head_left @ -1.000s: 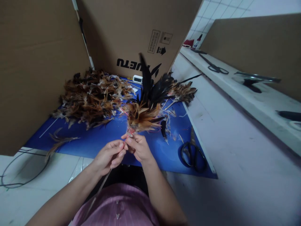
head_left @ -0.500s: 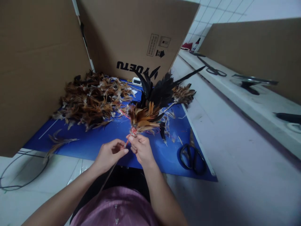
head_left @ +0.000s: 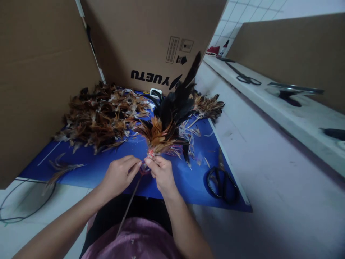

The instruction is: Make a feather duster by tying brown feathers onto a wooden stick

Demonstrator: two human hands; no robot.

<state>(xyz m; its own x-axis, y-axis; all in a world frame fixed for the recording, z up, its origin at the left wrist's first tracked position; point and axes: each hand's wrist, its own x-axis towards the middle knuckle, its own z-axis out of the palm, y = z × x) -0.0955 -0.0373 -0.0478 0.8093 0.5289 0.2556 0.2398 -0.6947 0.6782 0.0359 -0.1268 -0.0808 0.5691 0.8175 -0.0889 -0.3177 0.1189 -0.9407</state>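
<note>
A feather duster (head_left: pixel 159 135), with brown-orange feathers low down and long black ones above, stands tilted in front of me. Red string (head_left: pixel 151 154) is wound round its neck. Just below that binding, my right hand (head_left: pixel 161 172) is closed on the duster, thumb and fingers pinched together. My left hand (head_left: pixel 121 174) sits to its left, its thumb and fingertips pinched at a reddish strand that loops between both hands; the strand's exact course is blurred. From under the hands a thin stick (head_left: pixel 128 207) runs down toward my lap.
A heap of brown feathers (head_left: pixel 102 118) covers the blue board's (head_left: pixel 94 172) left back. Black-handled scissors (head_left: pixel 222 181) lie at its right front. Another brown feather bundle (head_left: pixel 210 106) lies behind right. Cardboard (head_left: pixel 113 39) walls stand behind and left. A ledge (head_left: pixel 258 93) at right carries more scissors (head_left: pixel 246 77).
The duster has turned, its long black feather swinging from pointing right to pointing up. My left hand has shifted slightly left and up, its fingers closer together. The stick shows more clearly below.
</note>
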